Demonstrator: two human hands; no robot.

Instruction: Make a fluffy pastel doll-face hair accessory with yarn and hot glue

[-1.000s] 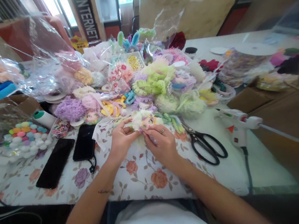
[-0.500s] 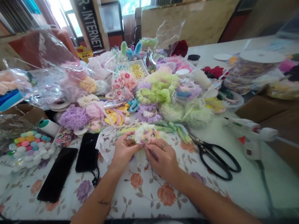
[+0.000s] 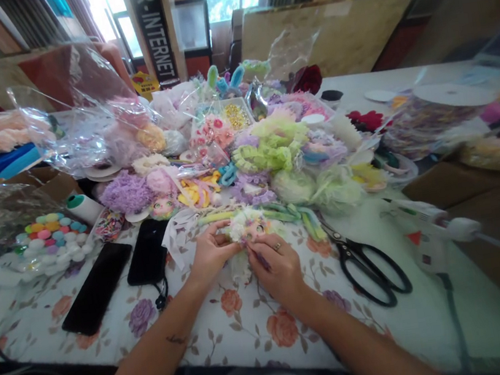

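Between my two hands is a small doll head (image 3: 251,232) with painted eyes and a fluffy white trim along its top. My left hand (image 3: 213,250) grips its left edge, fingers curled behind and thumb in front. At the lower face, my right hand (image 3: 275,263) is closed in a pinch; a bit of purple shows by its fingers, too small to name. White lacy material hangs below the head. Behind it, green and yellow fuzzy strips (image 3: 298,215) lie on the flowered cloth (image 3: 233,332).
Black-handled scissors (image 3: 370,267) and a white glue gun (image 3: 432,227) lie to the right. Two dark phones, one a black phone (image 3: 147,251), lie left. A heap of lace, yarn and trims (image 3: 272,147) fills the back. A brown box (image 3: 478,192) stands far right.
The whole view has shifted slightly, so things appear a little further right. Both hands keep their hold at the doll head, with hardly any change in the fingers.
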